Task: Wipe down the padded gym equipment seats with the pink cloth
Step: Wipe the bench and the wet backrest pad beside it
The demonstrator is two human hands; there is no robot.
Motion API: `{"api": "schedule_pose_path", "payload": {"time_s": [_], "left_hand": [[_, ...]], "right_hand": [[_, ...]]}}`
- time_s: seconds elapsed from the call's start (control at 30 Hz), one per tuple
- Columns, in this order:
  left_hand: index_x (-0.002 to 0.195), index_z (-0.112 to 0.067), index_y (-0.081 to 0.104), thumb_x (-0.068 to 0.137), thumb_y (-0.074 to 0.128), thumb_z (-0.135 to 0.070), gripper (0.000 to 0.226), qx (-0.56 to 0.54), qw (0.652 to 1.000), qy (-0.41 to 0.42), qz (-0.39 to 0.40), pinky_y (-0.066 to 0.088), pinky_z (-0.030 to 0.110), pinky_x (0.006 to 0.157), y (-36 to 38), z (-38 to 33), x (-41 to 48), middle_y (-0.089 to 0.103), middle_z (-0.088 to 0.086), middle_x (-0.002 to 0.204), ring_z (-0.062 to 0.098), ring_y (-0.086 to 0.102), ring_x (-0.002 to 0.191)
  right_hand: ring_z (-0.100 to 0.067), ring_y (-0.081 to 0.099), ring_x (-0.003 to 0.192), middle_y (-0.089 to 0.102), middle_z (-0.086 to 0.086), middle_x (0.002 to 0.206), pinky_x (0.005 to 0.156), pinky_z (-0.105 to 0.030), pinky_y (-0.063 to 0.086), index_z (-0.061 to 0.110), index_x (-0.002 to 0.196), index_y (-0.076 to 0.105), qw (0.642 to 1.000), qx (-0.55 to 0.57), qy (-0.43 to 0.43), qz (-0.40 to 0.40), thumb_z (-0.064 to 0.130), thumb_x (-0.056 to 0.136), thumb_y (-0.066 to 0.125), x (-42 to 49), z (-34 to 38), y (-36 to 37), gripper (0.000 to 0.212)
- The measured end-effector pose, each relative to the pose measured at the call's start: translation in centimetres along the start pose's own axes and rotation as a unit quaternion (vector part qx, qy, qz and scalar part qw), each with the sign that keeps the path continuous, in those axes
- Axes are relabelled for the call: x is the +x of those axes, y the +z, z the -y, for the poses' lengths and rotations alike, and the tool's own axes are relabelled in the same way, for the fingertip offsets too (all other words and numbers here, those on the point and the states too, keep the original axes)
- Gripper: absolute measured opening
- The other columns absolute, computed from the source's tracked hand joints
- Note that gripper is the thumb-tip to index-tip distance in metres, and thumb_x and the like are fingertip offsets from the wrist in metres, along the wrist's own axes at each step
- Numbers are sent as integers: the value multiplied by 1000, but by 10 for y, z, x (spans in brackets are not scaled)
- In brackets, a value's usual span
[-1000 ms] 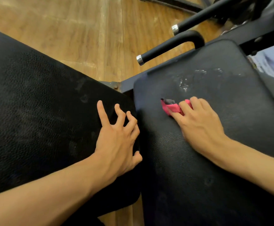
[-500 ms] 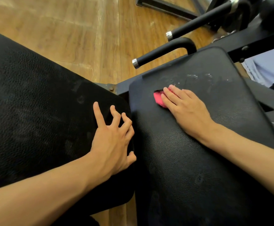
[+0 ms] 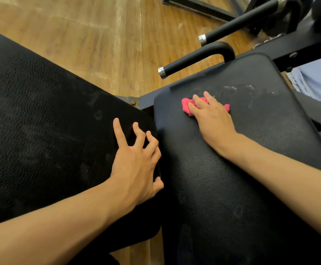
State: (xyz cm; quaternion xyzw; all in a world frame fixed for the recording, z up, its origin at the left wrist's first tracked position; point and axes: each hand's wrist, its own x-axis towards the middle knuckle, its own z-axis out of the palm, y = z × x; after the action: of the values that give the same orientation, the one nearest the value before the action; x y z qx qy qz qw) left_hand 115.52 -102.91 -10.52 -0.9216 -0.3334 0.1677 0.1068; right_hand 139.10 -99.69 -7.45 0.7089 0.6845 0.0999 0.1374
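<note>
Two black padded seats fill the view. On the right pad (image 3: 241, 178) my right hand (image 3: 211, 115) presses a small pink cloth (image 3: 186, 108) flat under straight fingers, near the pad's far left part. Pale smear marks (image 3: 239, 88) lie on the pad just beyond the cloth. My left hand (image 3: 136, 159) rests on the near right corner of the left pad (image 3: 41, 140), fingers spread and arched, fingertips touching the leather, holding nothing.
Two black handle bars with chrome end caps (image 3: 194, 60) stick out over the wooden floor (image 3: 98, 35) behind the right pad. A black metal frame (image 3: 299, 48) runs along the far right. A narrow gap separates the two pads.
My right hand slid the pink cloth away from me and to the left across the right pad. My left hand stayed put on the left pad.
</note>
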Motion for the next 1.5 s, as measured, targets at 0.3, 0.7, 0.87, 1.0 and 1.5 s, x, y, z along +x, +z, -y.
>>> {"api": "schedule_pose_path", "payload": {"time_s": [0.3, 0.7, 0.87, 1.0, 1.5], "left_hand": [[164, -7, 7, 98, 17, -71, 93, 2, 1000, 0, 1, -8, 95, 95, 1, -1, 1, 0, 22, 168, 59, -3, 152], [165, -9, 6, 97, 15, -73, 94, 5, 1000, 2, 6, -4, 95, 97, 1, 1, 1, 0, 21, 168, 59, -2, 152], [165, -9, 6, 97, 15, -72, 93, 5, 1000, -5, 0, -9, 95, 95, 3, -2, 1, -1, 21, 168, 59, -3, 152], [165, -8, 5, 97, 15, -72, 93, 6, 1000, -3, 3, -10, 95, 94, 3, -2, 2, -1, 21, 168, 59, -4, 152], [165, -8, 4, 97, 12, -73, 94, 16, 1000, -2, 9, -4, 95, 97, 0, -2, 1, 0, 21, 169, 58, -2, 153]], "right_hand": [[-39, 46, 121, 62, -18, 114, 93, -46, 40, 6, 116, 65, 996, 15, 44, -72, 4, 98, 46, 92, -8, 11, 25], [-46, 61, 118, 67, -21, 125, 96, -52, 53, -3, 125, 66, 997, -9, -55, -49, 15, 88, 27, -73, -21, -7, 56], [-43, 43, 131, 57, -22, 135, 104, -51, 39, -1, 129, 58, 999, -35, 6, -37, 3, 96, 37, 37, -24, -14, 39], [-42, 46, 121, 61, -25, 117, 98, -50, 41, 6, 124, 67, 996, -11, 63, -59, 16, 106, 42, 93, -27, -23, 32], [-46, 61, 115, 68, -20, 121, 92, -52, 53, 0, 118, 68, 998, -20, -43, -47, 18, 85, 29, -75, -30, -16, 55]]}}
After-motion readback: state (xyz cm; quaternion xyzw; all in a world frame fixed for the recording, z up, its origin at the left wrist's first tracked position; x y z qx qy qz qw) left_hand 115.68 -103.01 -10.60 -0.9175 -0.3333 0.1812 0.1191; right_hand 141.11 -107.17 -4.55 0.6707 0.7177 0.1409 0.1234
